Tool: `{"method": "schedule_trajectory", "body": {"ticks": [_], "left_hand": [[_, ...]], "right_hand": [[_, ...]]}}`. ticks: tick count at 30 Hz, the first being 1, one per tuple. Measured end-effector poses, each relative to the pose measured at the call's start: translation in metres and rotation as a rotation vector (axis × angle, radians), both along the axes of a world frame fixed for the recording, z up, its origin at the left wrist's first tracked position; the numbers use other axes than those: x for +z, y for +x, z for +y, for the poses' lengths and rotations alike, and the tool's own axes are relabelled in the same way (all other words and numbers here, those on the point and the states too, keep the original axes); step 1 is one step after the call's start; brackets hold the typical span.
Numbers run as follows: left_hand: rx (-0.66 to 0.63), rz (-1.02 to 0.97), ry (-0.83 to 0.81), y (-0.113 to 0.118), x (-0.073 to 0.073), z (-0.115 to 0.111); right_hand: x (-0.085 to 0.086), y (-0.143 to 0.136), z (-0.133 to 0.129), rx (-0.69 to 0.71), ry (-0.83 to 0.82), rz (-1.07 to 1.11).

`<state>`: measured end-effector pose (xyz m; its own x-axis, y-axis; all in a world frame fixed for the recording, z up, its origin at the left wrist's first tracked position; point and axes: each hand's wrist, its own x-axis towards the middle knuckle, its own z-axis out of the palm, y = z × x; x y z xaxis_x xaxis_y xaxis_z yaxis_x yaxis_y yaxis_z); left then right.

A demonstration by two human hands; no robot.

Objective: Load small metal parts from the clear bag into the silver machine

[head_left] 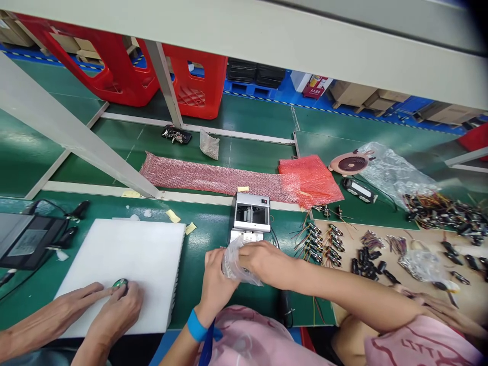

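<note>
Nearest to the camera, at the lower left, a co-worker's two hands (110,305) press a small green round part (121,282) on a white foam sheet (152,254). To the right, the left hand (215,279) and right hand (265,262) both have their fingers closed around a crumpled clear plastic bag (234,264), just in front of a small grey machine (250,216). Farther right, wired black parts (368,262) lie on cardboard (419,239).

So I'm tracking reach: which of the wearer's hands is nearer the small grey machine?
Right. The right hand lies just below the grey machine; the left hand sits lower, further left.
</note>
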<state>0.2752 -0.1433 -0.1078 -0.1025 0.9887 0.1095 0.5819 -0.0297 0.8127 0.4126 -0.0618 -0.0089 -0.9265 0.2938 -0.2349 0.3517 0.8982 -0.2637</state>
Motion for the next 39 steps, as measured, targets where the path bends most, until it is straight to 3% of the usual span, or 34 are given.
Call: {"method": "schedule_trajectory", "body": {"ticks": [5, 8, 11, 14, 18, 21, 35, 39], "left_hand": [[0.029, -0.007, 0.049, 0.003, -0.005, -0.001], [0.037, -0.019, 0.036, 0.001, -0.008, -0.002], [0.063, -0.02, 0.022, -0.003, -0.011, -0.003], [0.096, -0.015, 0.009, -0.007, -0.015, -0.004], [0.113, -0.03, -0.02, -0.009, -0.017, -0.006], [0.12, -0.05, -0.029, -0.009, -0.018, -0.007], [0.187, -0.13, -0.044, -0.007, -0.005, -0.002], [0.246, -0.16, -0.045, -0.007, -0.005, 0.0]], "right_hand": [[0.0, 0.006, -0.002, -0.054, -0.226, 0.223], [0.01, 0.012, 0.011, -0.231, -0.417, 0.401], [0.01, 0.017, 0.041, -0.475, -0.35, 0.437], [-0.011, 0.019, 0.078, -0.6, -0.152, 0.314], [-0.046, 0.017, 0.107, -0.6, -0.108, 0.191], [-0.061, 0.017, 0.113, -0.602, -0.099, 0.155], [-0.085, 0.017, 0.1, -0.558, 0.044, 0.187], [-0.077, 0.014, 0.095, -0.61, 0.061, 0.291]]}}
